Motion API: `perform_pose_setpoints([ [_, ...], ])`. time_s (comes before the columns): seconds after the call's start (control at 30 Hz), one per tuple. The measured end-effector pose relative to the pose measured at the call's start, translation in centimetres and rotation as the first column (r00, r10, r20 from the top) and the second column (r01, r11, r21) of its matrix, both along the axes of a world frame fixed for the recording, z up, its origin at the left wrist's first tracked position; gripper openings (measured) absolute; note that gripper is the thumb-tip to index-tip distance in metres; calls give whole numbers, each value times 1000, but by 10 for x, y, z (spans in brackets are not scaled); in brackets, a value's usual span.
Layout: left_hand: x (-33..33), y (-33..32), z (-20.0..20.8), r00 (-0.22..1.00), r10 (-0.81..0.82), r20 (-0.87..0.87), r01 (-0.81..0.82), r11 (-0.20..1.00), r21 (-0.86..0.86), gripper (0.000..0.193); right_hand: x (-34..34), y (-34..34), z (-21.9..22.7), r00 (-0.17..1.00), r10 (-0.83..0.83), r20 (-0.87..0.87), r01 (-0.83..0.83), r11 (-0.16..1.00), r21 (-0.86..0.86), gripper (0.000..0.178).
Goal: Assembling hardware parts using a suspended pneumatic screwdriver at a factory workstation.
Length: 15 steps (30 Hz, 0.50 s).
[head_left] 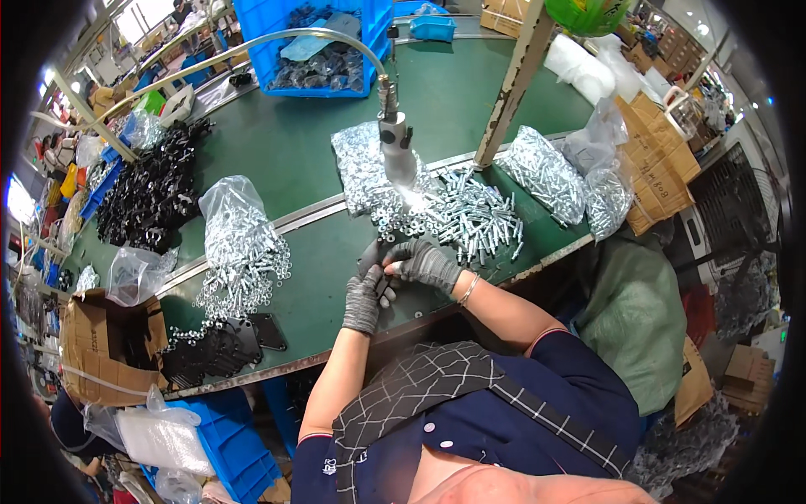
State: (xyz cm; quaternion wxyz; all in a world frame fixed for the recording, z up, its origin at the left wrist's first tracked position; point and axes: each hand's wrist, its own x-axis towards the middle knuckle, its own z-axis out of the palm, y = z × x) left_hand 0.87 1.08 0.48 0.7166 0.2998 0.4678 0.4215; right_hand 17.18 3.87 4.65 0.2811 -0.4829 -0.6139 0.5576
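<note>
My left hand (363, 302), in a grey striped glove, is closed on a small dark plate (369, 256) near the table's front edge. Beside it my right hand (424, 265), gloved alike with bare fingertips, is pinched at the plate; any small part in its fingers is too small to make out. Just beyond the hands lie silver nuts (395, 223), and a heap of silver bolts (478, 214) spreads to their right. Above these a grey air tool (398, 149) hangs nose down from its hose, and no hand is on it.
Left lie loose washers and bolts (239, 252) spilling from a clear bag, black plates (218, 349), black parts (151, 189) and a cardboard box (109, 349). A blue crate (252, 50) stands at the back. A post (516, 84) rises right, near bagged bolts (546, 172).
</note>
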Motion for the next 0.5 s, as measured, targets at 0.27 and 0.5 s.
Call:
perform_pose_setpoints([
  [0.27,0,-1,-5,997,71,-7,-71,997,7,26,-6,-6,8,789,-89,608,-424,638,643,15],
  [0.5,7,-4,3,992,96,78,-95,995,-13,23,2,14,24,680,226,698,-643,642,418,19],
])
